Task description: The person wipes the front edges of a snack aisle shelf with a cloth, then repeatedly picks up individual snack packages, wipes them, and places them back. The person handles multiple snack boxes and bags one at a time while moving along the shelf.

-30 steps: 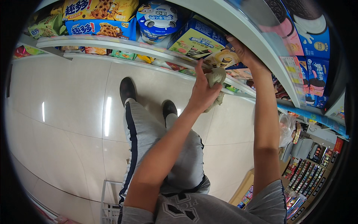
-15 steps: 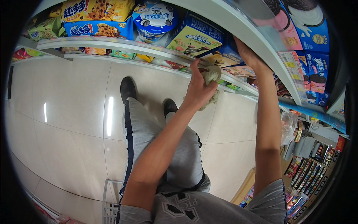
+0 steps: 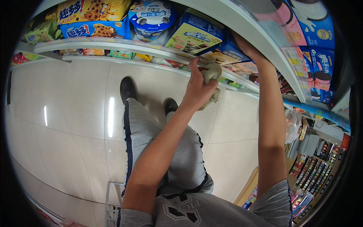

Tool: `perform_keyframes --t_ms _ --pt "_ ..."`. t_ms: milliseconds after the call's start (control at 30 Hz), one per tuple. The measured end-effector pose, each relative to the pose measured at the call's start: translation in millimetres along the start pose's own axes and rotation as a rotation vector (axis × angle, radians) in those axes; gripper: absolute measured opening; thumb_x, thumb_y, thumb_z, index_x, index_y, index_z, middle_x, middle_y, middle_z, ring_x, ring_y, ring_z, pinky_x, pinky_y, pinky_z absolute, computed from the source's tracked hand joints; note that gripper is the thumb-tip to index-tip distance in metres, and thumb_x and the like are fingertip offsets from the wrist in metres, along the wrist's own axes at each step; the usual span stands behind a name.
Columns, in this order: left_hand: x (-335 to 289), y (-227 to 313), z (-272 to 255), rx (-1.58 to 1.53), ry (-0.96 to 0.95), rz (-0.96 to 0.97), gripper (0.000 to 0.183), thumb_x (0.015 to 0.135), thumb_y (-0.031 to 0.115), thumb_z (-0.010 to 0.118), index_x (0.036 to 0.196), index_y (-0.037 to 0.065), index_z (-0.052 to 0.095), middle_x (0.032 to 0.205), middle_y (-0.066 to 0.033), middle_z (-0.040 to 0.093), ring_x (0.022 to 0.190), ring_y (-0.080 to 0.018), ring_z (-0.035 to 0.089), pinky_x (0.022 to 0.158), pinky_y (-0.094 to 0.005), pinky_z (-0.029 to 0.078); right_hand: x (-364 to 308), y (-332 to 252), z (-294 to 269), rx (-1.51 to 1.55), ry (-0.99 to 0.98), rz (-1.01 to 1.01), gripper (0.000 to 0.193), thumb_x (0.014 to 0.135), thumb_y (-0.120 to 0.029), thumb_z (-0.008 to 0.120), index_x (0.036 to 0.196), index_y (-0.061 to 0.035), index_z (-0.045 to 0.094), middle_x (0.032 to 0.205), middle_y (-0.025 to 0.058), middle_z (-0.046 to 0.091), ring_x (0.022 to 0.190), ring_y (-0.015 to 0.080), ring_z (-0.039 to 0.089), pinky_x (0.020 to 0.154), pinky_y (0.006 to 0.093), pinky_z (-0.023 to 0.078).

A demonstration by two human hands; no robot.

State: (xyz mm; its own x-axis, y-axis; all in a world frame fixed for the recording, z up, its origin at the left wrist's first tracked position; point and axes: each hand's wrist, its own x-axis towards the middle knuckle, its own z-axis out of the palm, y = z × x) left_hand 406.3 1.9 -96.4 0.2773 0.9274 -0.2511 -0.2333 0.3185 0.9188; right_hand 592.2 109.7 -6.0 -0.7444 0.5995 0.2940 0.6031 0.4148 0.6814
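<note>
A crumpled grey-green cloth (image 3: 213,72) is gripped in my left hand (image 3: 197,85), just in front of the lower shelf's edge (image 3: 113,42). The cloth's loose end hangs below my fingers. My right hand (image 3: 250,52) reaches in under the upper shelf (image 3: 270,41), beside a blue cookie box (image 3: 227,52). Its fingers are hidden among the boxes and behind the shelf edge, so whether they grip anything does not show. Left of that box stands a green and blue cookie box (image 3: 194,37), tilted back. A round blue and white tub (image 3: 148,20) is beside it.
Yellow (image 3: 92,10) and blue cookie packs (image 3: 94,29) lie farther left on the shelf. Pink and blue boxes (image 3: 321,70) stand on the upper shelf at right. A white wire rack (image 3: 113,193) is by my leg. Racks of small packs (image 3: 312,172) stand at lower right.
My left hand, with the cloth, has shifted slightly left and down. My right hand stays under the upper shelf and has moved slightly left. The shelf goods appear a little farther left in view.
</note>
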Motion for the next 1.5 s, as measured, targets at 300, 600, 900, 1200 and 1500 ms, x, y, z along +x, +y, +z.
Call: perform_keyframes --t_ms 300,600,900,1200,1500 --pt "1 -3 0 -0.044 -0.005 -0.020 0.080 0.073 0.009 0.059 0.137 0.006 0.012 0.110 -0.0174 0.053 0.096 -0.0228 0.054 0.083 -0.0320 0.045 0 4 -10 -0.024 -0.415 0.098 0.044 0.086 -0.041 0.051 0.124 -0.0185 0.048 0.126 0.0077 0.051 0.117 0.0269 0.048 0.098 0.0402 0.040" --pt "0 -2 1 -0.081 -0.013 -0.013 0.074 0.073 0.010 0.060 0.132 0.004 0.016 0.113 -0.0179 0.050 0.096 -0.0229 0.054 0.082 -0.0329 0.045 9 -1 -22 -0.250 -0.671 0.229 0.045 0.087 -0.041 0.048 0.126 -0.0180 0.048 0.128 0.0068 0.051 0.117 0.0272 0.048 0.098 0.0414 0.039" --pt "-5 -2 1 -0.172 0.014 -0.067 0.045 0.080 0.008 0.055 0.120 0.002 0.036 0.107 -0.0123 0.053 0.091 -0.0187 0.055 0.078 -0.0318 0.047 -15 -27 -49 0.530 -0.192 0.494 0.034 0.088 -0.027 0.053 0.113 -0.0045 0.056 0.112 0.0148 0.058 0.106 0.0332 0.054 0.094 0.0493 0.040" --pt "-52 5 10 -0.972 -0.202 -0.698 0.033 0.088 0.027 0.055 0.115 0.008 0.055 0.103 -0.0057 0.061 0.095 -0.0206 0.059 0.085 -0.0348 0.049 -68 -158 -174 0.882 -0.208 1.075 0.042 0.088 -0.018 0.050 0.126 -0.0004 0.047 0.136 0.0197 0.041 0.131 0.0382 0.032 0.105 0.0581 0.020" --pt "-43 -30 23 -0.611 -0.079 -0.556 0.033 0.093 0.018 0.045 0.123 0.006 0.047 0.111 -0.0107 0.058 0.098 -0.0251 0.059 0.084 -0.0379 0.050 -123 -149 -175 1.017 -0.351 0.949 0.034 0.080 -0.008 0.058 0.113 -0.0014 0.054 0.130 0.0196 0.046 0.129 0.0364 0.035 0.103 0.0558 0.026"
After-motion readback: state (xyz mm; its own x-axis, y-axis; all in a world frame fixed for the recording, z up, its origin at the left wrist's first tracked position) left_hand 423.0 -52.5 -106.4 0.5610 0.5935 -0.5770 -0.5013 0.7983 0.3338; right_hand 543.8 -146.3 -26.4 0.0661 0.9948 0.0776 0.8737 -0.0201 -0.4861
